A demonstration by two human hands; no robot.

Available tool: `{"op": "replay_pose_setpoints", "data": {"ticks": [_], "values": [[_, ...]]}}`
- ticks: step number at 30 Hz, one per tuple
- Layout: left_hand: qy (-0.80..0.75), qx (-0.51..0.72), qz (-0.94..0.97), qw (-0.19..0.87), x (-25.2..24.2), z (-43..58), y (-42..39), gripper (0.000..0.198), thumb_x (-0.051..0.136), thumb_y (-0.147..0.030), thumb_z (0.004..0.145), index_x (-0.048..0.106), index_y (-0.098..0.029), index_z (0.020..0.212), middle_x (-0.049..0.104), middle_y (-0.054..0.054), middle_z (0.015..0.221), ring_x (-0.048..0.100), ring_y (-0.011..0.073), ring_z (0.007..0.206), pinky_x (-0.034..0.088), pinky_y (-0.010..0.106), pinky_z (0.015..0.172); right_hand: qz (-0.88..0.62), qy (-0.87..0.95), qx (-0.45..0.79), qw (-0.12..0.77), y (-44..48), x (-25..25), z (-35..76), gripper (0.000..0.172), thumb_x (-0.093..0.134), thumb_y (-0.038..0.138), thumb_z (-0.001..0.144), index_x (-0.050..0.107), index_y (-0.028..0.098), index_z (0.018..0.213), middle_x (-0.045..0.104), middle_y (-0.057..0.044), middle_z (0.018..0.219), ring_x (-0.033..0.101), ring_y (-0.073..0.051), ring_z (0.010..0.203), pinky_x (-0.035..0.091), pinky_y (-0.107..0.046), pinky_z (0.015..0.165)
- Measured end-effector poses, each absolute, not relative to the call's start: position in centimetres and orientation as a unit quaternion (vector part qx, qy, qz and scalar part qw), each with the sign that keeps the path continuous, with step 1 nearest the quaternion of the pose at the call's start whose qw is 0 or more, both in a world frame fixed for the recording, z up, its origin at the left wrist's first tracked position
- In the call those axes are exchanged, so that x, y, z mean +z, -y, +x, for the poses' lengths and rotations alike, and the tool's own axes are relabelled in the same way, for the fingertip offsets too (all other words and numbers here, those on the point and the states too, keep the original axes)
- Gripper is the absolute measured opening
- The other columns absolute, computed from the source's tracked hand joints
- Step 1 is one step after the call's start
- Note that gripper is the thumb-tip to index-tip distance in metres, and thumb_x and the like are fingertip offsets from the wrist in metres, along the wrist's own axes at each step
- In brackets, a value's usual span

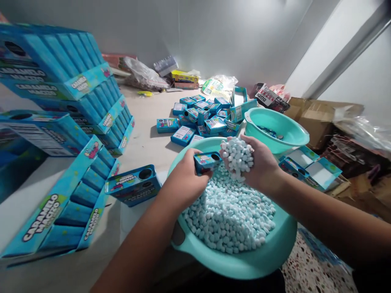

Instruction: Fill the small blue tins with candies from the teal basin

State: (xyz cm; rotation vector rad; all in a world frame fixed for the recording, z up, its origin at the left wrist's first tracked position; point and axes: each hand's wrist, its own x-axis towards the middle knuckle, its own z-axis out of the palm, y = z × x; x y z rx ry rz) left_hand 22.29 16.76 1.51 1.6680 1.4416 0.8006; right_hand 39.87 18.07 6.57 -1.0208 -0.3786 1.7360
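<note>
Left hand [191,173] is pinching a small blue box [207,162] between thumb and fingers, holding it over the near tub [253,266] with the dark round hole on its end facing the other hand. Right hand [261,162] is cupped, fingers curled around a big heap of candies [237,158], right beside that box. Below both, the tub's got a load of loose candies [229,219], pale blue and white.

Just left of the left forearm there's a bigger blue carton [132,187], also with a dark round spot. Further left it's display trays [91,85] stacked up, packed with blue packs, plus another tray [76,203] tilted in front, labelled "Caramelo Macizo". Past the near tub, a bunch of small blue boxes [195,116] lies jumbled on the surface [145,142], next to a second teal tub [295,132] with some dark bits in it, too small to make out.
</note>
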Motion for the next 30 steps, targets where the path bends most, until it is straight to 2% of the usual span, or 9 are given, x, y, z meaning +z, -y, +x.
{"op": "replay_pose_setpoints", "data": {"ticks": [6, 14, 18, 26, 30], "values": [[-0.547, 0.262, 0.701, 0.374, 1.8, 22.2, -16.4, 0.042, 0.064, -0.03, 0.082, 0.049, -0.022, 0.121, 0.066, 0.007, 0.105, 0.064, 0.0275, 0.095, 0.047, 0.039, 0.08, -0.367, 0.155, 0.711, 0.579, -20.7, 7.3, 39.2, 0.025, 0.046, 0.037, 0.093, 0.063, 0.018, 0.089, 0.071, -0.006, 0.078, 0.068, -0.016, 0.07, 0.054, -0.023, 0.053], [-0.52, 0.248, 0.713, 0.399, 2.1, 22.1, -16.1, 0.036, 0.064, -0.027, 0.081, 0.051, -0.024, 0.115, 0.065, 0.004, 0.104, 0.062, 0.0258, 0.096, 0.046, 0.038, 0.08, -0.363, 0.162, 0.69, 0.605, -21.2, 5.2, 39.0, 0.019, 0.052, 0.034, 0.088, 0.062, 0.018, 0.09, 0.072, -0.005, 0.08, 0.07, -0.019, 0.078, 0.058, -0.03, 0.064], [-0.524, 0.244, 0.712, 0.399, 2.0, 22.0, -16.1, 0.036, 0.063, -0.028, 0.081, 0.051, -0.024, 0.115, 0.065, 0.005, 0.102, 0.062, 0.0253, 0.093, 0.045, 0.037, 0.077, -0.367, 0.162, 0.699, 0.592, -20.7, 5.2, 38.8, 0.019, 0.053, 0.034, 0.088, 0.062, 0.018, 0.087, 0.073, -0.006, 0.082, 0.069, -0.018, 0.078, 0.057, -0.029, 0.065], [-0.511, 0.271, 0.705, 0.41, 2.0, 22.1, -16.2, 0.033, 0.066, -0.028, 0.08, 0.052, -0.025, 0.109, 0.066, 0.001, 0.097, 0.063, 0.0222, 0.087, 0.047, 0.036, 0.076, -0.359, 0.228, 0.676, 0.602, -20.1, 5.2, 39.1, 0.02, 0.059, 0.04, 0.083, 0.062, 0.021, 0.086, 0.069, -0.002, 0.079, 0.068, -0.017, 0.081, 0.058, -0.034, 0.078], [-0.511, 0.289, 0.698, 0.411, 2.2, 22.1, -16.2, 0.034, 0.068, -0.026, 0.079, 0.053, -0.025, 0.11, 0.067, 0.001, 0.099, 0.063, 0.0214, 0.086, 0.048, 0.036, 0.077, -0.356, 0.264, 0.664, 0.603, -19.7, 5.2, 39.3, 0.017, 0.058, 0.039, 0.084, 0.062, 0.022, 0.086, 0.068, -0.001, 0.081, 0.069, -0.015, 0.085, 0.057, -0.03, 0.078]]}}
